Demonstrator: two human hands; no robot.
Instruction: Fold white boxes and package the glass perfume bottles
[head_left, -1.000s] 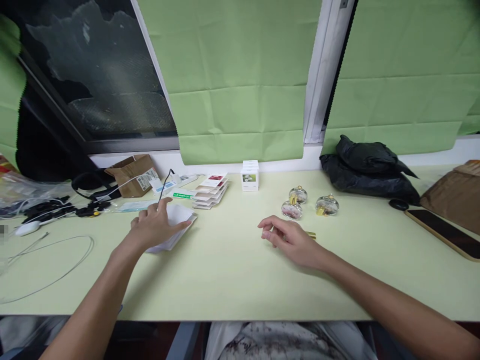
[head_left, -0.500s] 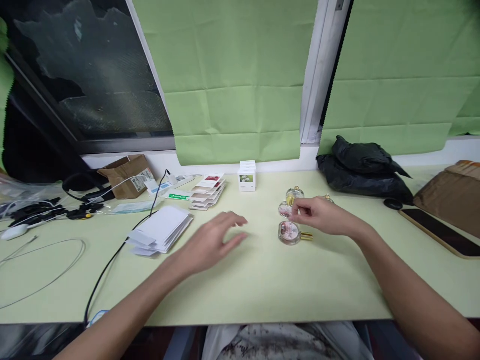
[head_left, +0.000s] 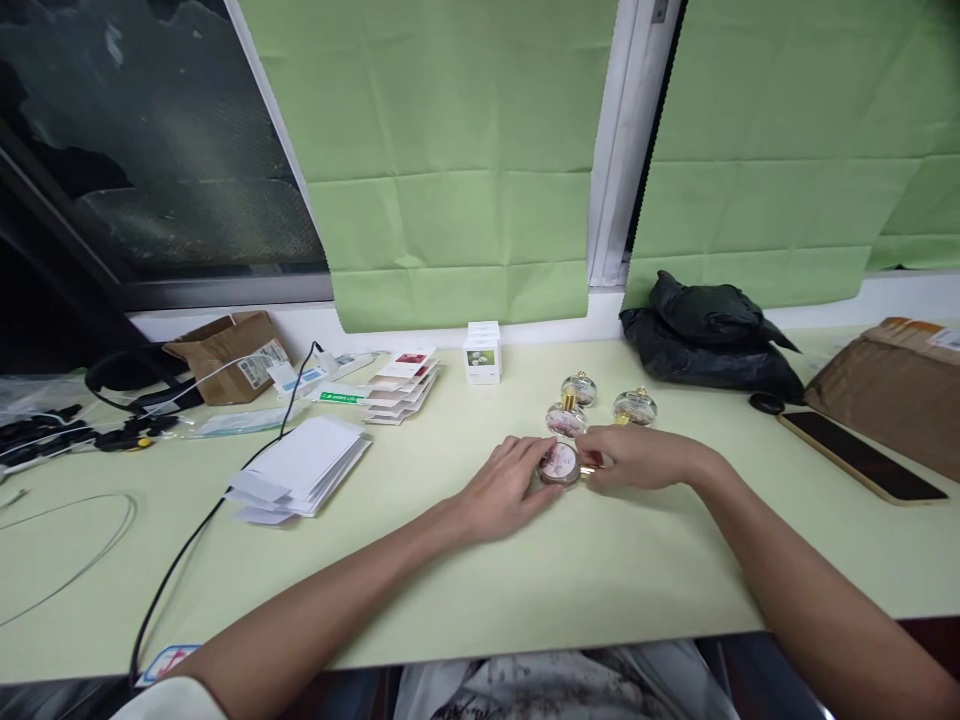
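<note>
A small round glass bottle with pink contents and a gold cap lies on its side on the pale green table. My left hand touches its left side with the fingertips. My right hand pinches the gold cap end from the right. Three more round glass bottles stand upright just behind: one with pink contents, one further back and one to the right. A fanned stack of white cards lies to the left.
A small white box and a stack of printed cards sit near the wall. Cables, a cardboard box and a black cord fill the left side. A black bag, a phone and a brown parcel lie right.
My left hand left the white cards and crossed right to the lying bottle. My right hand came back down from the standing bottles onto its gold cap. The view shifted slightly.
</note>
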